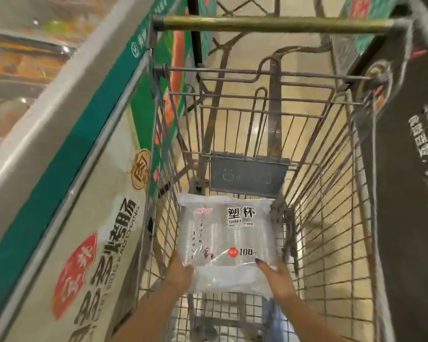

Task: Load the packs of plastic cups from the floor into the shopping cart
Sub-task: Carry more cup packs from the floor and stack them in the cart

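Note:
A clear pack of plastic cups (pixel 229 233) with black print and a red "100" mark lies flat inside the wire shopping cart (pixel 331 218), low in the basket. My left hand (pixel 179 272) grips its near left corner, thumb on top. My right hand (pixel 274 275) holds the near right corner, with one fingertip on the top face. Both forearms reach in over the cart's near end.
A chest freezer (pixel 67 193) with a green band and printed side stands tight against the cart's left. A dark printed cabinet (pixel 410 169) flanks the right. The cart's brass handle bar (pixel 277 23) lies at the far end, beige floor tiles beyond.

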Demonstrator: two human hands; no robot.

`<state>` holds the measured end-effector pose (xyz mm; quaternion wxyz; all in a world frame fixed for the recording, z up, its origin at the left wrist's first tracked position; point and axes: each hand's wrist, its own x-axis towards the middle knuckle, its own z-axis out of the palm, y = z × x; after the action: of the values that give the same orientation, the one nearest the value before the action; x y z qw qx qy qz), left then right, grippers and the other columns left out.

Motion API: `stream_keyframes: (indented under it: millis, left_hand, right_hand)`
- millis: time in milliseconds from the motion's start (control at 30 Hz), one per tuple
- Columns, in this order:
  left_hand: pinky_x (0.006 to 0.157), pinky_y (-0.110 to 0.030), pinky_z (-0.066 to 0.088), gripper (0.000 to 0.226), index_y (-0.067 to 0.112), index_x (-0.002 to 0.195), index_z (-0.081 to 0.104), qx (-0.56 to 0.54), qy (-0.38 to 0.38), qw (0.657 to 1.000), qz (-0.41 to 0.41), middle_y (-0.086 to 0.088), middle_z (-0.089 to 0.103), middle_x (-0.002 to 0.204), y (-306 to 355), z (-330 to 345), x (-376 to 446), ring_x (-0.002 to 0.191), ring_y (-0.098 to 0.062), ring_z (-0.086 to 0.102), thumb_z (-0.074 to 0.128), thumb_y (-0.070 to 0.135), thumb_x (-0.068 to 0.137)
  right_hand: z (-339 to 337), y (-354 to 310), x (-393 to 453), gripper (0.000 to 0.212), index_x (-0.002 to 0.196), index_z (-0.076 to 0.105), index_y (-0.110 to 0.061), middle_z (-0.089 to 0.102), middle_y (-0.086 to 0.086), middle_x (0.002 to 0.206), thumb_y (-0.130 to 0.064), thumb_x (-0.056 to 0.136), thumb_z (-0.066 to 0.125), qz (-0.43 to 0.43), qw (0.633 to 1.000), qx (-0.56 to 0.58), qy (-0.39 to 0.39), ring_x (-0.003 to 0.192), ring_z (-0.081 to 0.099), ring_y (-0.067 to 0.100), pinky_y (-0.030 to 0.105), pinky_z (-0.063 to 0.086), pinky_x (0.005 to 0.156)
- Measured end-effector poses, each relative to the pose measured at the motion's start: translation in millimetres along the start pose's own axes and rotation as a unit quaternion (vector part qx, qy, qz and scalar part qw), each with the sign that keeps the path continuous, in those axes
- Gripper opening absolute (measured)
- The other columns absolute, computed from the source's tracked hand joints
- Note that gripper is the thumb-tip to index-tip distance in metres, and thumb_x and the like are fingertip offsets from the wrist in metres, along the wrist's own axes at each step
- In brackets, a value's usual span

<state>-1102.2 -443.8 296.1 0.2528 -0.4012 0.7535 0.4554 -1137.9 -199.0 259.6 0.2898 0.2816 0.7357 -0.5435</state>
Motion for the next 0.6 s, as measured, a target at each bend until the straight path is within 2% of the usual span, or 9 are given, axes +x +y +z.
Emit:
stream_keyframes:
  millis: [67,133,233,300,367,433,500,600]
  left_hand:
    - [0.111,-0.047,0.034,0.062,0.005,0.15,0.021,-0.005,0.001,1.0,-0.005,-0.019,0.037,0.146,-1,5,11,0.131,-0.036,0.042,0.05,0.003,0.095]
    - [0.113,-0.045,0.032,0.064,0.008,0.151,0.018,-0.005,0.001,1.0,0.01,-0.015,0.031,0.152,0,6,23,0.134,-0.036,0.039,0.05,0.006,0.096]
    - [0.113,-0.044,0.033,0.06,0.012,0.149,0.027,-0.011,0.021,0.999,0.036,-0.014,0.042,0.145,4,4,39,0.132,-0.032,0.042,0.053,0.009,0.095]
    - [0.114,-0.041,0.03,0.058,0.011,0.147,0.029,-0.017,0.027,0.999,0.039,-0.014,0.042,0.145,6,4,45,0.133,-0.03,0.041,0.054,0.008,0.095]
    - [0.113,-0.037,0.029,0.059,0.011,0.148,0.028,-0.006,0.035,0.998,0.044,-0.013,0.04,0.147,11,4,45,0.135,-0.029,0.04,0.054,0.009,0.095]
    - [0.108,-0.035,0.033,0.057,0.011,0.146,0.033,0.023,0.054,0.997,0.052,-0.012,0.045,0.143,14,4,44,0.13,-0.03,0.045,0.057,0.01,0.094]
    - [0.105,-0.036,0.037,0.058,0.012,0.145,0.035,0.055,0.082,0.993,0.069,-0.012,0.047,0.141,17,4,38,0.126,-0.03,0.049,0.06,0.011,0.092]
    - [0.115,-0.039,0.03,0.07,0.016,0.15,0.025,0.114,0.111,0.98,0.12,-0.01,0.033,0.153,25,1,18,0.139,-0.027,0.035,0.063,0.021,0.091]
  right_hand:
    - [3,4,18,0.058,0.128,0.056,-0.017,0.07,0.003,0.107,-0.039,0.079,0.078,0.017,1.0,-0.003,-0.015,0.094,0.067,0.025,0.039,0.055,0.085]
    - [5,6,35,0.069,0.137,0.047,-0.022,0.064,0.005,0.119,-0.046,0.079,0.077,0.026,0.999,-0.012,-0.017,0.103,0.064,0.028,0.04,0.053,0.09]
    - [10,8,48,0.088,0.143,0.041,-0.026,0.063,0.007,0.123,-0.058,0.069,0.076,0.039,0.999,-0.008,-0.01,0.107,0.063,0.031,0.05,0.052,0.095]
    - [12,17,59,0.103,0.145,0.04,-0.03,0.063,0.006,0.124,-0.069,0.054,0.069,0.04,0.999,-0.011,-0.005,0.109,0.063,0.031,0.052,0.052,0.096]
    - [12,33,76,0.115,0.149,0.033,-0.033,0.058,0.005,0.134,-0.077,0.049,0.068,0.035,0.999,-0.004,-0.003,0.118,0.058,0.032,0.053,0.048,0.101]
    - [13,22,63,0.112,0.148,0.033,-0.035,0.058,0.003,0.134,-0.08,0.053,0.071,0.03,0.999,-0.015,-0.012,0.117,0.059,0.031,0.053,0.048,0.101]
    - [12,12,47,0.098,0.147,0.034,-0.032,0.06,0.002,0.13,-0.073,0.066,0.071,0.006,0.999,-0.031,-0.005,0.114,0.061,0.03,0.053,0.05,0.099]
    - [4,-4,25,0.105,0.146,0.033,-0.037,0.057,-0.005,0.135,-0.083,0.058,0.068,-0.081,0.993,-0.08,0.014,0.119,0.058,0.021,0.05,0.052,0.098]
